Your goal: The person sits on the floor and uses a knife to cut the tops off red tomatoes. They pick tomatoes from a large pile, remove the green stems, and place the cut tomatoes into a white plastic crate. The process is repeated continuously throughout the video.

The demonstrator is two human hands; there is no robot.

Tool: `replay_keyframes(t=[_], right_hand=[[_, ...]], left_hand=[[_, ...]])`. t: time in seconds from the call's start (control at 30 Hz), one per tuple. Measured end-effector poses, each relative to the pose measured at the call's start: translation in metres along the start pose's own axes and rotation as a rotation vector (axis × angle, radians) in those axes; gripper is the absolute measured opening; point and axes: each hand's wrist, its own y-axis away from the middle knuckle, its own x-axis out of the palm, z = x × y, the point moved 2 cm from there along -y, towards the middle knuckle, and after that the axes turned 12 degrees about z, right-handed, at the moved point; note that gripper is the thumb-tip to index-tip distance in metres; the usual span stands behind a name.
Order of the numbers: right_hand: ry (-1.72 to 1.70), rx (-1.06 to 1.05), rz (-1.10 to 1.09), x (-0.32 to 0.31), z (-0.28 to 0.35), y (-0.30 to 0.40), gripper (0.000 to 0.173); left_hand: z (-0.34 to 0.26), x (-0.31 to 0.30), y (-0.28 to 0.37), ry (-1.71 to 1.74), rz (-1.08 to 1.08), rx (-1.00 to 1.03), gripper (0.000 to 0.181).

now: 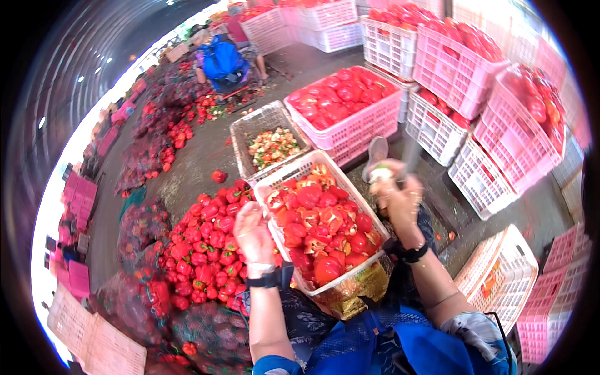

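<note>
A white plastic crate (pixel 344 276) of cut red bell peppers (pixel 323 220) stands before me. My left hand (pixel 254 232) is at its left rim, palm up with fingers curled, and I see nothing in it. Over the floor to the crate's right is my right hand (pixel 396 187), blurred, closed on a knife whose blurred blade (pixel 411 157) points up. A pale and green piece, perhaps a pepper core (pixel 382 173), is at its fingers. Left of the crate lies a heap of whole red bell peppers (pixel 206 248).
A grey crate (pixel 241 150) holds cores and scraps. Behind it stands a pink crate (pixel 361 136) of red peppers. Stacked crates (pixel 459 70) rise at right. Filled mesh sacks (pixel 211 337) lie at left. A person in blue (pixel 222 63) sits farther back. My shoe (pixel 377 152) is beside the crates.
</note>
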Motion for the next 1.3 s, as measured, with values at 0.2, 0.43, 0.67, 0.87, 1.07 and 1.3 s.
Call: replay_keyframes(t=[0.2,0.43,0.67,0.87,1.07,1.3], right_hand=[[-0.359,-0.707,-0.076,0.07,0.095,-0.062,0.046],[0.866,-0.17,0.27,0.105,-0.121,-0.119,0.045],[0.908,0.16,0.48,0.065,-0.232,0.019,0.029],[0.87,0.397,0.46,0.068,-0.213,0.033,0.024],[0.848,0.419,0.433,0.099,-0.179,0.03,0.023],[0.866,0.401,0.45,0.099,-0.2,0.033,0.022]], left_hand=[[-0.158,-0.023,0.052,-0.165,-0.08,0.409,0.019],[-0.108,-0.229,0.181,-0.499,-0.647,0.283,0.018],[-0.012,-0.361,0.289,-0.82,-1.086,-0.065,0.013],[-0.016,-0.405,0.237,-1.267,-1.045,-0.069,0.014],[-0.066,-0.45,0.135,-1.798,-0.86,-0.166,0.051],[-0.071,-0.509,0.075,-2.074,-0.531,-0.712,0.095]])
